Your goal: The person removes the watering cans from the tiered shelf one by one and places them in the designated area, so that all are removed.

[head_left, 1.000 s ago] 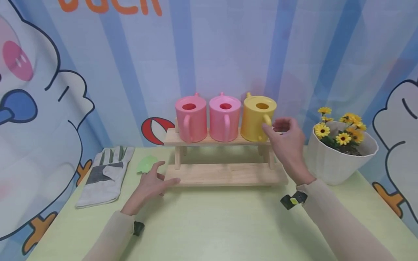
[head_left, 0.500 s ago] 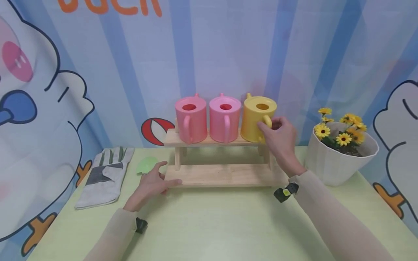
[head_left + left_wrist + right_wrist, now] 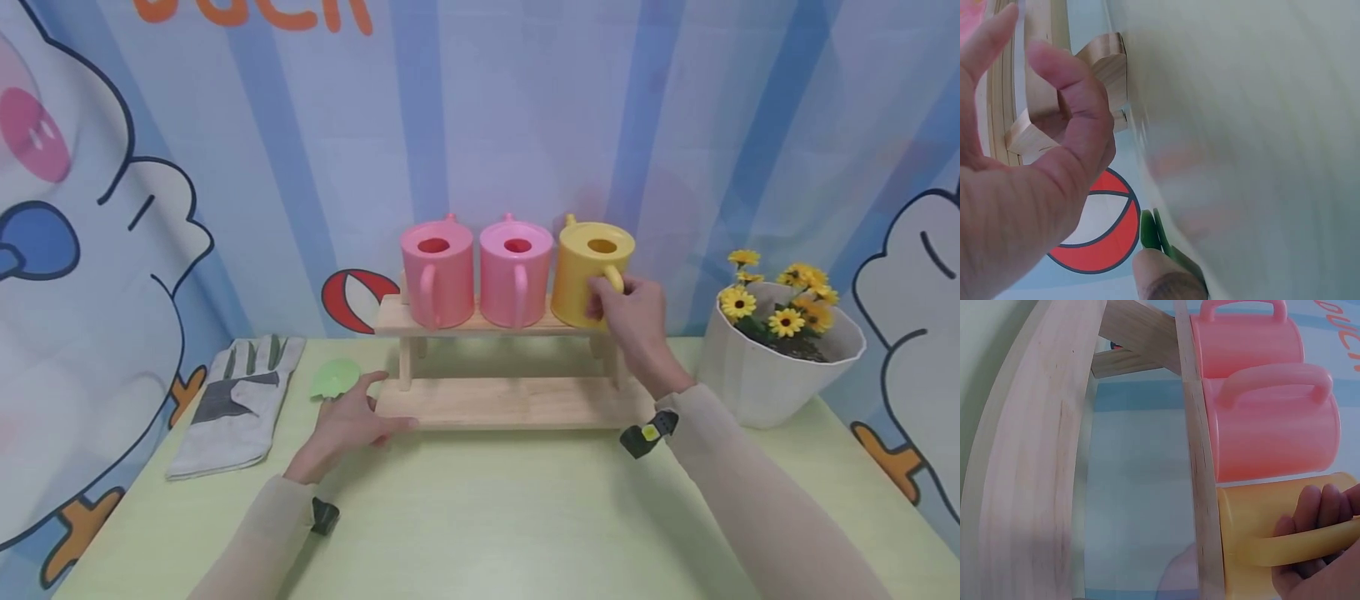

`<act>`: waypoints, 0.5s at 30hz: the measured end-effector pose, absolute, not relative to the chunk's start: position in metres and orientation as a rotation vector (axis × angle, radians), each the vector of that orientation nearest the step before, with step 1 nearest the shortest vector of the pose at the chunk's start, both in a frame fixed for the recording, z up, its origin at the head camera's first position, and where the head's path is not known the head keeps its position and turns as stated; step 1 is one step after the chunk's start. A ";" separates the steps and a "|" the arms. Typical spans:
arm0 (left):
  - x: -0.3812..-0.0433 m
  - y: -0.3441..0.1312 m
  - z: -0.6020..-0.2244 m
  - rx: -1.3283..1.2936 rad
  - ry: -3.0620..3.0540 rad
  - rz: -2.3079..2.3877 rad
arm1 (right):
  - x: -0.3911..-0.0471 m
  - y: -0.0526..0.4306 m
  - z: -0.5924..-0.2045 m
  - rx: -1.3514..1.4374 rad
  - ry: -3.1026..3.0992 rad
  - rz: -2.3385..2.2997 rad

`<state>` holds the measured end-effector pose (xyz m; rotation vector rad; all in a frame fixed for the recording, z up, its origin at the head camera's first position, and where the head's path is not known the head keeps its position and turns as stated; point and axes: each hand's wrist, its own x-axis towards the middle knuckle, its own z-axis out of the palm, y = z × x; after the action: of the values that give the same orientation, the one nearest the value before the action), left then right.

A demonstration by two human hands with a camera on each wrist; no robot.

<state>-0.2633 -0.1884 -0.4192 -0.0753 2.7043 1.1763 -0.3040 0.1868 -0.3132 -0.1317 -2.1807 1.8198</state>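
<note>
Three toy watering cans stand on the upper plank of a two-tier wooden stand: a darker pink watering can, a lighter pink watering can and a yellow watering can. My right hand grips the yellow can's handle; in the right wrist view the fingers pass behind it. The can still sits on the plank. My left hand holds the left end of the lower plank, thumb at the front edge and a finger behind. In the left wrist view its fingers curl beside the wood.
A garden glove lies at the left of the table. A light green piece lies by my left hand; the left wrist view shows a wooden handle with green parts. A white pot with yellow flowers stands right.
My right hand has moved left onto the yellow can's handle, and its fingers have closed round it. The cans have stayed in place. My left hand has barely moved at the stand's end.
</note>
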 end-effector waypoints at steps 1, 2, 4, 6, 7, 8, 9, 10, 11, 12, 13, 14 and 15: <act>-0.263 -0.188 -0.419 -0.068 2.706 1.179 | -0.304 0.187 -0.313 -0.127 -2.170 1.834; -0.264 -0.189 -0.420 -0.061 2.709 1.179 | -0.305 0.187 -0.313 -0.124 -2.164 1.845; -0.265 -0.189 -0.421 -0.059 2.706 1.187 | -0.305 0.187 -0.313 -0.118 -2.161 1.866; -0.266 -0.190 -0.422 -0.062 2.703 1.188 | -0.306 0.188 -0.313 -0.114 -2.152 1.889; -0.266 -0.190 -0.422 -0.068 2.705 1.183 | -0.306 0.188 -0.313 -0.115 -2.154 1.895; -0.267 -0.190 -0.423 -0.075 2.708 1.177 | -0.307 0.187 -0.313 -0.117 -2.154 1.901; -0.268 -0.190 -0.423 -0.082 2.707 1.173 | -0.307 0.187 -0.313 -0.120 -2.148 1.910; -0.268 -0.190 -0.424 -0.088 2.710 1.166 | -0.308 0.186 -0.313 -0.124 -2.144 1.916; -0.269 -0.190 -0.424 -0.085 2.715 1.157 | -0.308 0.185 -0.313 -0.130 -2.139 1.920; -0.269 -0.190 -0.424 -0.092 2.715 1.156 | -0.308 0.184 -0.313 -0.136 -2.131 1.923; -0.269 -0.190 -0.424 -0.093 2.715 1.155 | -0.309 0.183 -0.313 -0.143 -2.119 1.930; -0.269 -0.190 -0.424 -0.090 2.716 1.156 | -0.309 0.182 -0.313 -0.151 -2.098 1.942; -0.268 -0.190 -0.424 -0.087 2.714 1.158 | -0.309 0.181 -0.313 -0.157 -2.077 1.950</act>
<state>-0.2685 -0.1898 -0.4237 -0.0871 2.7142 1.1578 -0.3091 0.1815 -0.3128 -0.1565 -2.0767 1.9502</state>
